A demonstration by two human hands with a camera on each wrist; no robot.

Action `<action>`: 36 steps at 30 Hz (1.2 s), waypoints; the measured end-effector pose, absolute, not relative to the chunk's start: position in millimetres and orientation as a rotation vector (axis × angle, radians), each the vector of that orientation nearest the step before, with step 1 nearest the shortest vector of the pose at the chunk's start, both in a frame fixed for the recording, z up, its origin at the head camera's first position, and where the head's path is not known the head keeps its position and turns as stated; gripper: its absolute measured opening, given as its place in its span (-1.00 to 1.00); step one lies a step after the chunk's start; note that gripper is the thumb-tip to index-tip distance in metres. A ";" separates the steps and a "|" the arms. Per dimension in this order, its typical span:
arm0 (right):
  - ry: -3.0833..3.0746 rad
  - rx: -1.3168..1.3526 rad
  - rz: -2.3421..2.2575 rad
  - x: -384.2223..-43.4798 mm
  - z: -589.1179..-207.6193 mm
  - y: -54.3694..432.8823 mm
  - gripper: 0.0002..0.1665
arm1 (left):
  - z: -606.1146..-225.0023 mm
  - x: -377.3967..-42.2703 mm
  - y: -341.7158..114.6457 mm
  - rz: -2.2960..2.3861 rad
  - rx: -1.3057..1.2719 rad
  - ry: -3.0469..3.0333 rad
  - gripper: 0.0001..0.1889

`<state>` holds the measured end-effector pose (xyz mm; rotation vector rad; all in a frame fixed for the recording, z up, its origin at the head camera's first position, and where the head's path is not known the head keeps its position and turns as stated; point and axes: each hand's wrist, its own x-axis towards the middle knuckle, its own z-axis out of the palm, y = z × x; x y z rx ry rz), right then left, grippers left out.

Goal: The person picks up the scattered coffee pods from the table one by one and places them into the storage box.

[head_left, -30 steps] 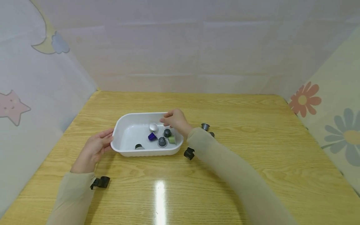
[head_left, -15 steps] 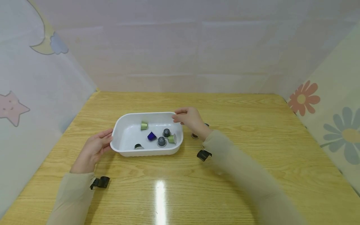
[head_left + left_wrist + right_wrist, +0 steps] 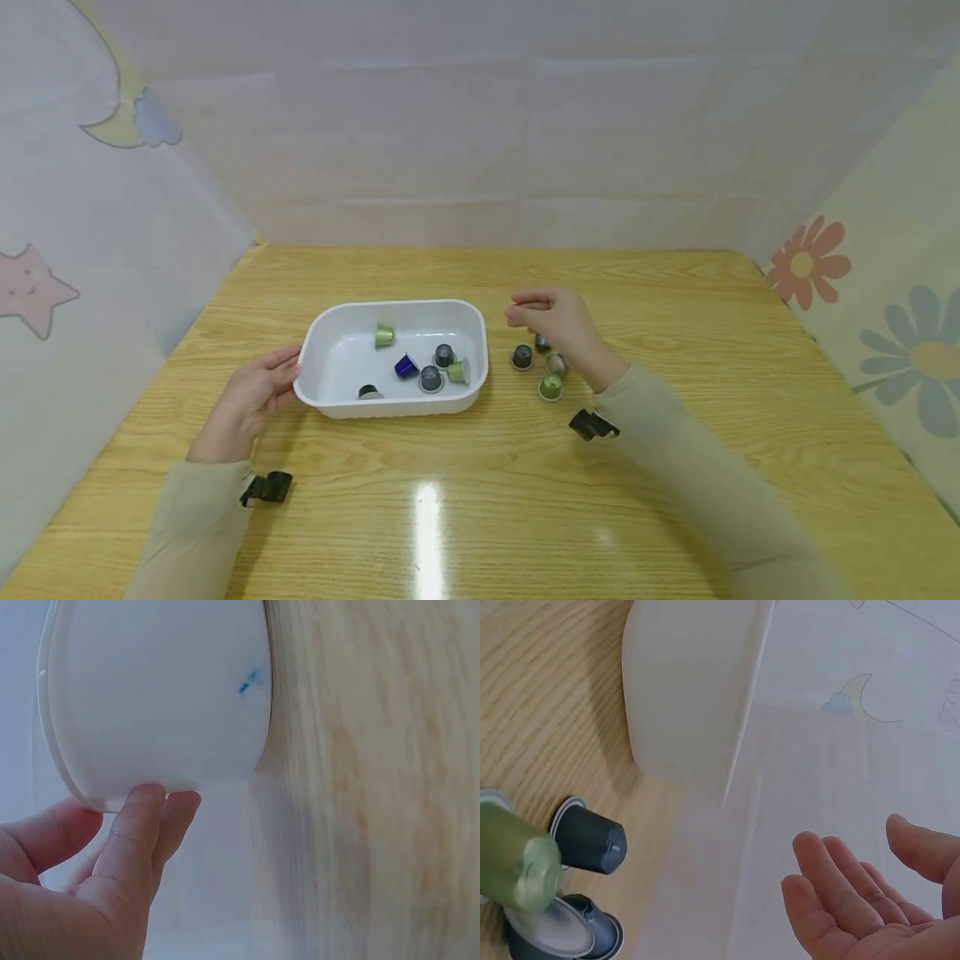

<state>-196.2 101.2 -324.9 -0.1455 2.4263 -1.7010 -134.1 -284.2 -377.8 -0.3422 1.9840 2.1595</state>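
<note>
My left hand pinches the left end of a white plastic tray. In the left wrist view, the thumb sits at the tray's rim and the fingers press its outer wall. Inside lie several coffee capsules, among them a green capsule at the back, a blue-purple capsule and a grey capsule. My right hand hovers right of the tray with nothing in it; the right wrist view shows its thumb apart from the loosely bent fingers.
Below and around the right hand, more capsules stand or lie on the wooden table: a dark capsule, a green capsule, a tipped capsule and another dark capsule. Pale printed sheets wall the table's back and sides.
My right hand has moved right, from over the tray to above the loose capsules. A capsule in the tray has shifted left and now shows its green side. The left hand stays put.
</note>
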 end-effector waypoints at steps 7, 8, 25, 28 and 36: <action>2.518 -0.202 -1.676 -188.6 -327.2 124.5 -0.53 | -376.3 -134.7 -284.1 2.165 -0.342 1.978 -0.37; 2.528 -0.211 -1.676 -187.6 -328.2 127.9 -0.54 | -376.5 -135.0 -283.9 2.162 -0.333 1.985 -0.38; 2.674 -0.197 -1.541 -180.0 -342.3 159.7 -0.48 | -377.7 -133.5 -286.1 2.112 -0.280 2.028 -0.40; 2.674 -0.189 -1.514 -179.3 -344.9 163.2 -0.46 | -378.1 -133.4 -286.2 2.113 -0.279 2.029 -0.39; 2.661 -0.223 -1.444 -178.9 -354.7 169.2 -0.44 | -378.3 -133.1 -286.2 2.127 -0.268 2.023 -0.39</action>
